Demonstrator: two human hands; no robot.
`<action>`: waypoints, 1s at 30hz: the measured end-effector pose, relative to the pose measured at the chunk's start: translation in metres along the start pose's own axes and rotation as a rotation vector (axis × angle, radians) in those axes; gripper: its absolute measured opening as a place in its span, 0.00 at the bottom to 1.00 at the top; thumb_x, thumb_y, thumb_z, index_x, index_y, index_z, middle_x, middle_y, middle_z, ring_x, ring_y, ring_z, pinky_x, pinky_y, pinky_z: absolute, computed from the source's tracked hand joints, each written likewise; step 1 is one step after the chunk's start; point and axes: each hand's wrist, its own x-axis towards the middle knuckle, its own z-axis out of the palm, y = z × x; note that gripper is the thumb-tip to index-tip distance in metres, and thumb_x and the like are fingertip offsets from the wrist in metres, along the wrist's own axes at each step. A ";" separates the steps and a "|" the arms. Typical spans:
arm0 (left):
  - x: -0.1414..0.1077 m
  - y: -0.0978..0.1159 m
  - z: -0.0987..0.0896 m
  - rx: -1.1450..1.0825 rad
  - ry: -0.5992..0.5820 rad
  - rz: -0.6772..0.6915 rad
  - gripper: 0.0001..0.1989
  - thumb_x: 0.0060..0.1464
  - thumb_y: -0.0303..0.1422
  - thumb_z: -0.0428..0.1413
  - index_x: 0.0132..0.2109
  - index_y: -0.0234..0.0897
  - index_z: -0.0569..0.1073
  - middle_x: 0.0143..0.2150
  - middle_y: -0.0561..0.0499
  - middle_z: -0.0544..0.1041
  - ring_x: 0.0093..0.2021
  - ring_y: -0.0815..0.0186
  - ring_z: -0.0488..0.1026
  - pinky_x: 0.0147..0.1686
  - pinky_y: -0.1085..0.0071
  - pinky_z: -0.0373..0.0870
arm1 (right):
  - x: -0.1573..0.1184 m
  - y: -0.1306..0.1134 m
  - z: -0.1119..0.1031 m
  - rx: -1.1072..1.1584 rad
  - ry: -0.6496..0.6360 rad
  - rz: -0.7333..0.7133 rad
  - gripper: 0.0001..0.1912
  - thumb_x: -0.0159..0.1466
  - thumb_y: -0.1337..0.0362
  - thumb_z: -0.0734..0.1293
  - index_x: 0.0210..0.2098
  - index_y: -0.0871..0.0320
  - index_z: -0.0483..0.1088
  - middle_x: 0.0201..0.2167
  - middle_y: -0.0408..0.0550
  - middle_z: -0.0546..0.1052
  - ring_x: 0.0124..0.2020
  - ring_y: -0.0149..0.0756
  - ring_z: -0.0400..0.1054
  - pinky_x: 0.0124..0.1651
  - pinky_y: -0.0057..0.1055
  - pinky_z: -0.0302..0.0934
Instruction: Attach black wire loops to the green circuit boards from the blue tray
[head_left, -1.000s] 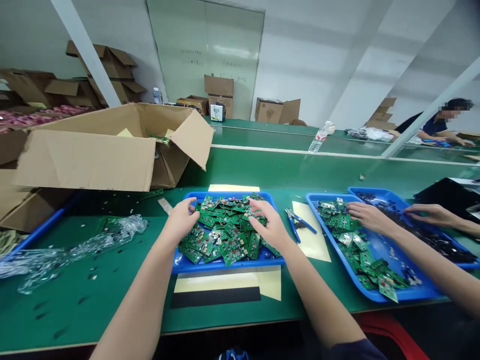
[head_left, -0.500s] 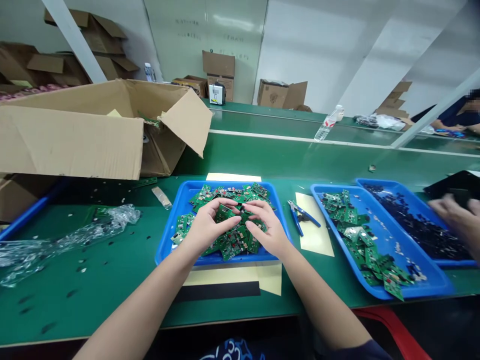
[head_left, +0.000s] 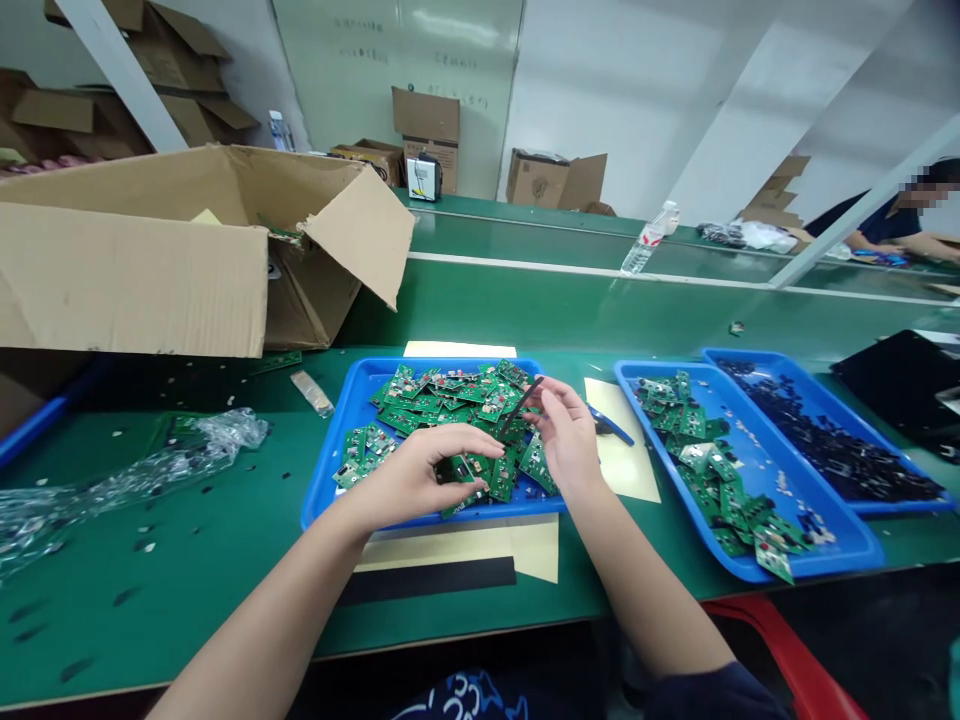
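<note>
A blue tray [head_left: 322, 480] holds a heap of green circuit boards [head_left: 420, 405]. My right hand [head_left: 566, 430] is over the tray's right part, its fingers closed on a thin dark strip [head_left: 521, 405] that slants down to the left. My left hand [head_left: 431, 465] hovers above the boards at the tray's middle, thumb and fingers apart, with a board visible between and beyond them; no held thing shows in it. Blue-handled pliers [head_left: 613, 428] lie right of my right hand, partly hidden by it, on a yellow sheet [head_left: 634, 470].
At right are a blue tray [head_left: 847, 555] of boards and another [head_left: 907, 505] of black parts. A big cardboard box [head_left: 135, 280] stands back left, near plastic wrap [head_left: 225, 435]. A bottle [head_left: 649, 240] stands on the ledge. Another person [head_left: 877, 220] is at far right.
My hands have moved apart, and the dark strip now shows in my right hand. The blurred hand at the right edge has gone from view. The camera view has shifted slightly.
</note>
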 end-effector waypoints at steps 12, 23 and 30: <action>0.005 -0.007 0.001 0.023 0.403 -0.206 0.08 0.46 0.37 0.59 0.34 0.38 0.75 0.35 0.49 0.77 0.36 0.63 0.73 0.36 0.69 0.69 | -0.014 -0.006 0.004 -0.070 -0.271 -0.138 0.05 0.55 0.61 0.66 0.30 0.54 0.70 0.37 0.48 0.73 0.42 0.38 0.68 0.41 0.37 0.66; 0.008 -0.011 0.011 -0.020 0.336 -0.187 0.06 0.46 0.33 0.58 0.26 0.36 0.72 0.28 0.51 0.75 0.31 0.66 0.71 0.36 0.69 0.67 | -0.029 -0.001 0.011 -0.378 -0.448 -0.359 0.09 0.60 0.66 0.61 0.35 0.51 0.73 0.43 0.50 0.69 0.43 0.39 0.67 0.45 0.41 0.65; 0.007 -0.008 0.012 -0.142 0.331 -0.274 0.08 0.45 0.35 0.58 0.27 0.35 0.71 0.24 0.54 0.71 0.22 0.71 0.66 0.24 0.74 0.63 | -0.021 -0.004 0.005 -0.614 -0.332 -0.401 0.17 0.60 0.64 0.62 0.50 0.52 0.66 0.46 0.52 0.70 0.40 0.39 0.68 0.42 0.40 0.66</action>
